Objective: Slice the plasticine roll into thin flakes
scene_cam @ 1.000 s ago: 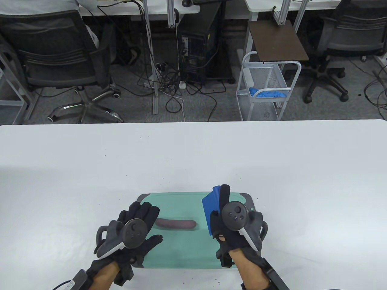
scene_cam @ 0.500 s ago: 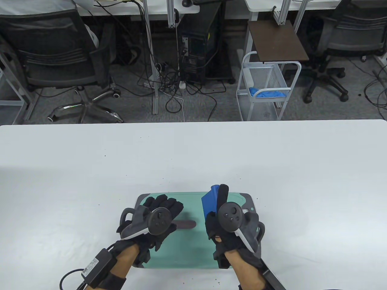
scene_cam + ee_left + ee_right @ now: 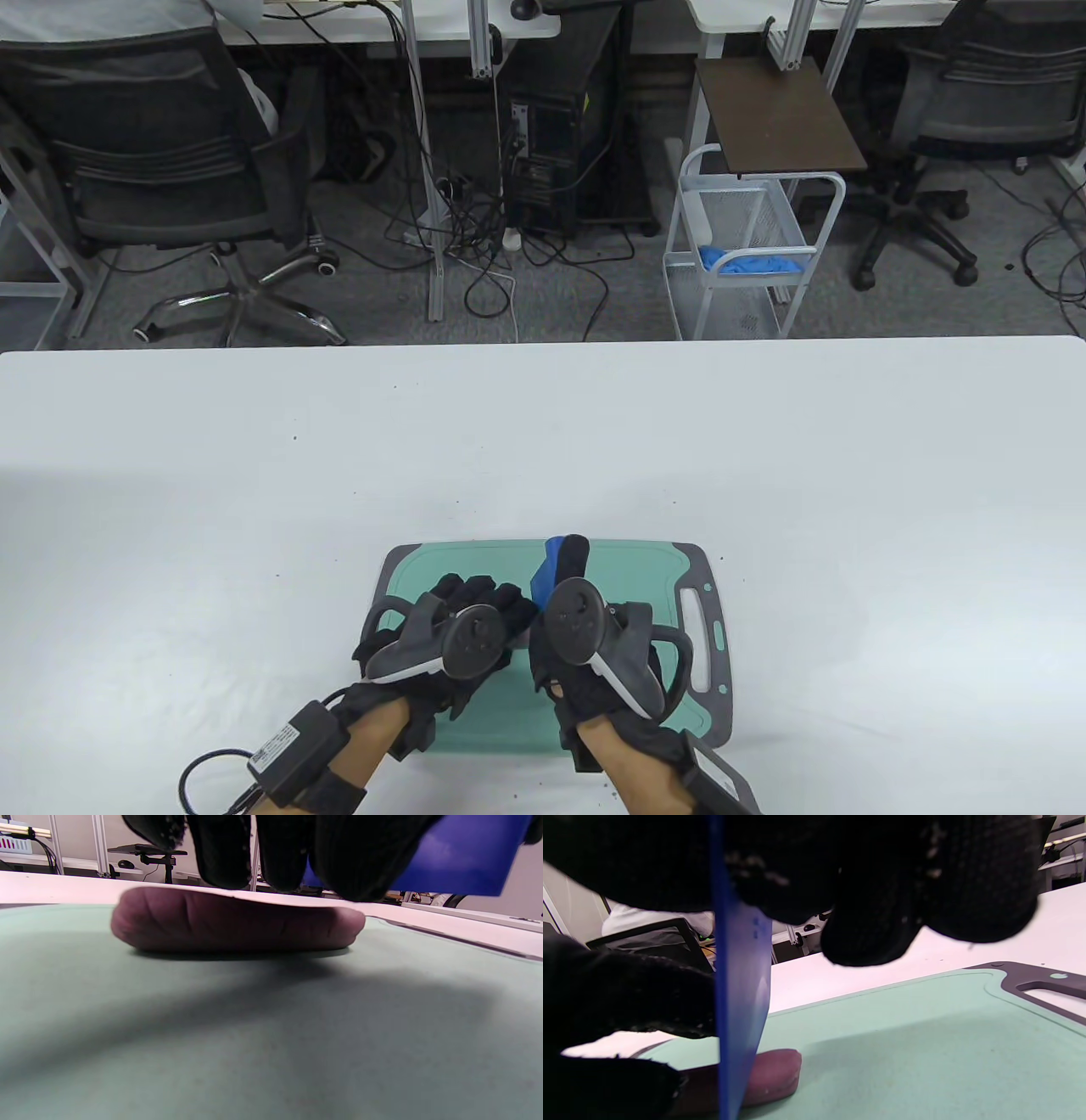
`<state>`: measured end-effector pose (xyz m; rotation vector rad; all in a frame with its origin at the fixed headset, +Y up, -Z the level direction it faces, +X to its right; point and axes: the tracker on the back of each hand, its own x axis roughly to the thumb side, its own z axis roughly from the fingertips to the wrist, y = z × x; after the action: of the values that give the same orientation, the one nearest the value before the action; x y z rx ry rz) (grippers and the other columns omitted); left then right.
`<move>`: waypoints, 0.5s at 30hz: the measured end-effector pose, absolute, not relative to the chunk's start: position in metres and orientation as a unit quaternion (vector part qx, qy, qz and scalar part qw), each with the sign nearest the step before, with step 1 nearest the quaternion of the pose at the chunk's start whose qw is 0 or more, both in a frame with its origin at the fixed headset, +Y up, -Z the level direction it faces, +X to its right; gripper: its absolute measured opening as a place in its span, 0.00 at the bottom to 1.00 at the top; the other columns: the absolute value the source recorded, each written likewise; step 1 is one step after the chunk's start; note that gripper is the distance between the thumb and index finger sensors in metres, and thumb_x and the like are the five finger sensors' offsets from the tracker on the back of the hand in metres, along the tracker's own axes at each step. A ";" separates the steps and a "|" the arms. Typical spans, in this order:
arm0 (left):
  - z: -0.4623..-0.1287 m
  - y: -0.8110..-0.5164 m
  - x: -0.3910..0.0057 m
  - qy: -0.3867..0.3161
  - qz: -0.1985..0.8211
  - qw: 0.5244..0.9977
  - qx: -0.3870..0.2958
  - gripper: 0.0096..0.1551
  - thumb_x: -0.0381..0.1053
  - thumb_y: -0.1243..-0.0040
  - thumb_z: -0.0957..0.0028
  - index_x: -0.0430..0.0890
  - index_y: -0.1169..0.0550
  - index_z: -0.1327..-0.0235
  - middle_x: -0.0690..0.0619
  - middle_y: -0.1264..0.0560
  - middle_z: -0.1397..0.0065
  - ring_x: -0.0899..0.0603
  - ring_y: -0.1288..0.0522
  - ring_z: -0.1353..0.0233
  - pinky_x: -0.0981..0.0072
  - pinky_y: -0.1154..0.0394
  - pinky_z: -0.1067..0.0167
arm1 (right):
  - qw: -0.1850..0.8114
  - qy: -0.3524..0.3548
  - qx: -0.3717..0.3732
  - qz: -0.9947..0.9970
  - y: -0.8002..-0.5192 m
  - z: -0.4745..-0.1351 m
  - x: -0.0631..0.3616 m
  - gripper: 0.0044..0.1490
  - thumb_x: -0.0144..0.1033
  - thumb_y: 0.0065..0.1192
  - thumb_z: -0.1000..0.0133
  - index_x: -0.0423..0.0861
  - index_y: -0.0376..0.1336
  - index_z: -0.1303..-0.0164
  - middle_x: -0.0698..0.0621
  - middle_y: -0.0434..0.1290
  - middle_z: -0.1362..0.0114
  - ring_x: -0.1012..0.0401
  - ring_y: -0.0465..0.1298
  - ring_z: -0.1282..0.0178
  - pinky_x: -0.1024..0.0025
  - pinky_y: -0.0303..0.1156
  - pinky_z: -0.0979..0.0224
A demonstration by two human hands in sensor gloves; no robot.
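A dull purple plasticine roll (image 3: 237, 921) lies on its side on the green cutting board (image 3: 628, 586). My hands hide it in the table view. My left hand (image 3: 462, 624) is over the roll, and its fingertips (image 3: 225, 861) rest on the roll's top. My right hand (image 3: 581, 632) grips a blue plastic scraper (image 3: 545, 576), blade down. In the right wrist view the blade (image 3: 738, 1005) stands upright by the roll's right end (image 3: 774, 1073). In the left wrist view the scraper (image 3: 462, 857) is still above the roll.
The board has a grey rim and a handle slot (image 3: 694, 615) on its right side. It lies near the front edge of a white table (image 3: 764, 458). Office chairs, a wire cart and cables stand beyond the table's far edge.
My left hand moved right and settled over the roll. My right hand moved left with the scraper, from the board's right side to the roll's right end, close beside the left hand.
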<state>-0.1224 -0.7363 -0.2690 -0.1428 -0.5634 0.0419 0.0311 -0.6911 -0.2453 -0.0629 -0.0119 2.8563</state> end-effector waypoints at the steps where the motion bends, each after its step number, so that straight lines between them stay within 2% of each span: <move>1: -0.269 -0.737 -0.121 -0.278 0.018 0.958 -0.066 0.34 0.58 0.35 0.58 0.66 0.28 0.34 0.66 0.30 0.21 0.45 0.28 0.20 0.47 0.36 0.22 | 0.135 -0.006 -0.023 0.991 -0.691 -0.245 0.030 0.55 0.47 0.70 0.49 0.45 0.43 0.20 0.52 0.80 0.67 0.50 0.84 0.59 0.49 0.80 0.56; 6: -0.268 -0.739 -0.118 -0.277 -0.002 0.959 -0.058 0.31 0.56 0.34 0.58 0.66 0.24 0.37 0.66 0.26 0.24 0.45 0.24 0.23 0.47 0.34 0.22 | 0.145 0.010 -0.029 0.989 -0.695 -0.245 0.028 0.55 0.47 0.70 0.49 0.44 0.43 0.20 0.52 0.80 0.67 0.50 0.84 0.60 0.49 0.80 0.56; 15: -0.268 -0.742 -0.120 -0.269 0.005 0.961 -0.058 0.31 0.56 0.34 0.58 0.66 0.25 0.37 0.67 0.27 0.24 0.45 0.24 0.23 0.46 0.35 0.22 | 0.119 0.004 -0.030 0.992 -0.695 -0.240 0.021 0.55 0.47 0.70 0.48 0.44 0.43 0.20 0.52 0.80 0.67 0.50 0.84 0.60 0.49 0.80 0.56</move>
<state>-0.1197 -0.7421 -0.2683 -0.1183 -0.5452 0.0095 0.0211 -0.6955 -0.2396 -0.0867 0.0105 2.9023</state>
